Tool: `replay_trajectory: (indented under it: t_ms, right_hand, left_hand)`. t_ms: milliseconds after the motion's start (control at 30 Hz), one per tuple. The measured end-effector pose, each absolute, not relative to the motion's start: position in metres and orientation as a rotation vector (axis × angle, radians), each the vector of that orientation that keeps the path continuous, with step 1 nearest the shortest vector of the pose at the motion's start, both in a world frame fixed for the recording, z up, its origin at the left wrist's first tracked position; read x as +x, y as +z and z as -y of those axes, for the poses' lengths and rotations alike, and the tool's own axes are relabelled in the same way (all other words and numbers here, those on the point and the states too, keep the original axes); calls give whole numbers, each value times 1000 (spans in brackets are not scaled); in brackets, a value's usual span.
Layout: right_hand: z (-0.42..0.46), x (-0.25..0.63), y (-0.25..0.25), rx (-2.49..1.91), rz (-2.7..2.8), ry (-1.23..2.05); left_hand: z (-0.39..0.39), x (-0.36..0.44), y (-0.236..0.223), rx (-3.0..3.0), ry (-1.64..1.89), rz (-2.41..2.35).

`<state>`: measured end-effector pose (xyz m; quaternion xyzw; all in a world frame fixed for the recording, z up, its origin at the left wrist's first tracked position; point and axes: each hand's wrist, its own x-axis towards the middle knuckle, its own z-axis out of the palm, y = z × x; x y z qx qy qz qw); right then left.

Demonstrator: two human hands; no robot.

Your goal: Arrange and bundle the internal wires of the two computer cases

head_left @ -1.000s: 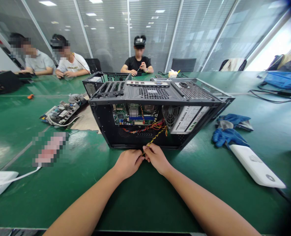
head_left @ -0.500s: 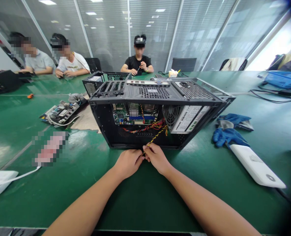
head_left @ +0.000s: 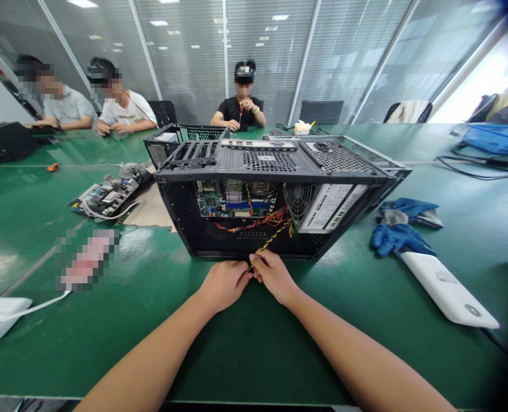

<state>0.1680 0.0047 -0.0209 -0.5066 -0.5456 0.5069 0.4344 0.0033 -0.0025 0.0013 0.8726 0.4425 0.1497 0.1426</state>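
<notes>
A black computer case (head_left: 181, 220) lies with its open side facing me. Inside it show a green motherboard (head_left: 213, 200) and a power supply (head_left: 325, 209) with a fan and a white label. From the power supply a yellow and black twisted cable (head_left: 274, 236) runs out over the near edge. My right hand (head_left: 273, 274) pinches this cable just in front of the case. Close against it, my left hand (head_left: 228, 283) has its fingers closed on the cable's end, which they hide. Red and orange wires (head_left: 254, 223) lie loose inside the case.
To the left are a circuit board assembly (head_left: 110, 194) on cardboard (head_left: 151, 209), a blurred-out phone-like item (head_left: 91, 260) and a white power bank (head_left: 3, 317). Blue gloves (head_left: 402, 237) and another white device (head_left: 449, 289) lie right. Several people sit across the green table (head_left: 254, 355).
My hands and the cable look the same. Across the table, the person in black has raised one hand and holds a screwdriver upright.
</notes>
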Motion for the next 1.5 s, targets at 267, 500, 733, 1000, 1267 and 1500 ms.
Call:
replay_trajectory:
  t_ms: [267, 500, 733, 1000, 1267, 1500]
  right_hand:
    - [-5, 169, -23, -1263, 1357, 1261]
    - [-6, 169, -25, -1256, 1364, 1268]
    - [-5, 169, -25, -1262, 1360, 1272]
    - [-6, 169, -27, -1259, 1373, 1264]
    - [-6, 170, -25, -1258, 1384, 1253]
    - [-5, 169, -25, -1265, 1372, 1263]
  left_hand:
    - [2, 3, 0, 2524, 440, -1269]
    - [2, 3, 0, 2523, 421, -1278]
    - [2, 3, -2, 2527, 439, -1268]
    - [2, 3, -3, 2533, 442, -1257]
    - [2, 3, -3, 2538, 403, -1277]
    - [2, 4, 0, 2551, 381, -1283]
